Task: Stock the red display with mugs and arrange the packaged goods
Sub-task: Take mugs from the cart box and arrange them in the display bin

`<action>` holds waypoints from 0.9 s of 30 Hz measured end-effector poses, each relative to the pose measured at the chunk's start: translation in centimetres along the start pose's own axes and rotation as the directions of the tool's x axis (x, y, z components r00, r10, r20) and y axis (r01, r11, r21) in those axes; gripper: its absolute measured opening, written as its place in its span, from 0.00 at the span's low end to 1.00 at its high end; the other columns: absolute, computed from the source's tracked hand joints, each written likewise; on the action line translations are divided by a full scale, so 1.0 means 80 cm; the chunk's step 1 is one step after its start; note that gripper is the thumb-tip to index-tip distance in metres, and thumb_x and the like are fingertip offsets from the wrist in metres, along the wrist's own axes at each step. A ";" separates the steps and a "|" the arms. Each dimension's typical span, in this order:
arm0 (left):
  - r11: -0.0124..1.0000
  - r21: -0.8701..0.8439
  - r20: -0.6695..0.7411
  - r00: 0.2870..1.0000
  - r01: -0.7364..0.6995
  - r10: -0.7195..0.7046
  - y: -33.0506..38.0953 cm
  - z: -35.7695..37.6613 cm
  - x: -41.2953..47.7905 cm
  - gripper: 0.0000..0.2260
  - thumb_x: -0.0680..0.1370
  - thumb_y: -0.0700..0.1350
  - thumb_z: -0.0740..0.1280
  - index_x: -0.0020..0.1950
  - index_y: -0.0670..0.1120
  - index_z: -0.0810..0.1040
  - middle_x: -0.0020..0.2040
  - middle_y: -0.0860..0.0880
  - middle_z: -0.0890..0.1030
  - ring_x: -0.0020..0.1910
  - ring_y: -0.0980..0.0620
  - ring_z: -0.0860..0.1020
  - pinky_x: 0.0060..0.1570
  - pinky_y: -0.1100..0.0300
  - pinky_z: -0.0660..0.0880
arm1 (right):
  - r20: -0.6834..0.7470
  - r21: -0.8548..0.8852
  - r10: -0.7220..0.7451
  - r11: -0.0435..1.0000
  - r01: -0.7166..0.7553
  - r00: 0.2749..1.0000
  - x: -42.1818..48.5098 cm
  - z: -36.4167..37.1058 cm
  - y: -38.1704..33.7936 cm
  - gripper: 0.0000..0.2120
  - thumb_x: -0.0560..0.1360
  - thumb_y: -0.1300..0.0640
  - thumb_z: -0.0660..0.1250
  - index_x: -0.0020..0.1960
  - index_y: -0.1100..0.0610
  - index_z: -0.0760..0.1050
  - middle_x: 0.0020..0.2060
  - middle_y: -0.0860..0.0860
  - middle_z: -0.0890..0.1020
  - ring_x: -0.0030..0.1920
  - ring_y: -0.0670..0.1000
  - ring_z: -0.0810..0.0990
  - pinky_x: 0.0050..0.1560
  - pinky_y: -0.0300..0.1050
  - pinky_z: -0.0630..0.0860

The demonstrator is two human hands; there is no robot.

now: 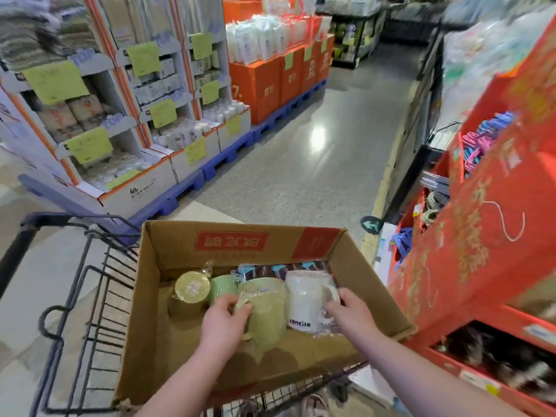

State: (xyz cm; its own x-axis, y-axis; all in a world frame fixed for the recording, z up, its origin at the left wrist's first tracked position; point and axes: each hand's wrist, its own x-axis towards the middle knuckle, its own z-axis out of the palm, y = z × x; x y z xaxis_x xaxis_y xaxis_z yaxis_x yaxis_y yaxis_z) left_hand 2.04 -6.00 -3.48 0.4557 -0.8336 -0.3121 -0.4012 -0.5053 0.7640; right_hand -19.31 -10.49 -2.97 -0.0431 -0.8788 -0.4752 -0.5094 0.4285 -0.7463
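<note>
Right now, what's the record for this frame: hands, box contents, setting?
left hand: grips green mug by its handle
right hand: grips white mug by its handle
box: on cart; also holds olive mug, mint mug, dark packets at back
red display: right of the box
</note>
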 end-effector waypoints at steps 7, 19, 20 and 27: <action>0.994 -0.030 0.116 0.987 -0.105 0.108 0.030 0.030 -0.033 0.06 0.77 0.47 0.66 0.51 0.46 0.75 0.44 0.49 0.77 0.40 0.53 0.74 0.34 0.61 0.67 | -0.143 0.075 -0.053 0.995 0.064 0.988 -0.044 -0.048 0.032 0.03 0.76 0.59 0.65 0.44 0.55 0.73 0.39 0.51 0.78 0.36 0.49 0.76 0.33 0.40 0.71; 0.972 -0.041 0.233 0.944 -0.232 0.235 0.076 0.115 -0.122 0.03 0.76 0.47 0.68 0.47 0.48 0.77 0.44 0.50 0.80 0.44 0.49 0.78 0.46 0.54 0.76 | -0.282 0.204 0.022 0.978 0.037 0.959 -0.119 -0.153 0.124 0.07 0.76 0.61 0.63 0.53 0.53 0.74 0.47 0.51 0.80 0.45 0.50 0.78 0.38 0.42 0.74; 0.970 -0.046 0.252 0.936 -0.240 0.244 0.084 0.129 -0.137 0.03 0.76 0.47 0.68 0.48 0.48 0.77 0.44 0.50 0.80 0.45 0.48 0.79 0.47 0.53 0.76 | -0.292 0.207 0.028 0.978 0.035 0.956 -0.129 -0.169 0.138 0.06 0.76 0.61 0.63 0.52 0.54 0.74 0.45 0.50 0.79 0.43 0.50 0.78 0.38 0.42 0.73; 0.945 -0.039 0.339 0.886 -0.323 0.317 0.135 0.230 -0.249 0.04 0.76 0.46 0.68 0.46 0.46 0.75 0.40 0.56 0.75 0.44 0.48 0.75 0.43 0.56 0.70 | -0.386 0.214 0.067 0.977 0.019 0.920 -0.204 -0.283 0.236 0.04 0.76 0.64 0.62 0.49 0.59 0.74 0.43 0.54 0.78 0.38 0.48 0.75 0.29 0.32 0.71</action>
State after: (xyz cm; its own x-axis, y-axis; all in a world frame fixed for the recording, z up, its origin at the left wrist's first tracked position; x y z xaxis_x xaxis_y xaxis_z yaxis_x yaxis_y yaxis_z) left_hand -25.99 1.04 0.61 0.0068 -0.9741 -0.2261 -0.4960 -0.1996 0.8451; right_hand -47.64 7.16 1.24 -0.4060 -0.8608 -0.3071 -0.3141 0.4470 -0.8376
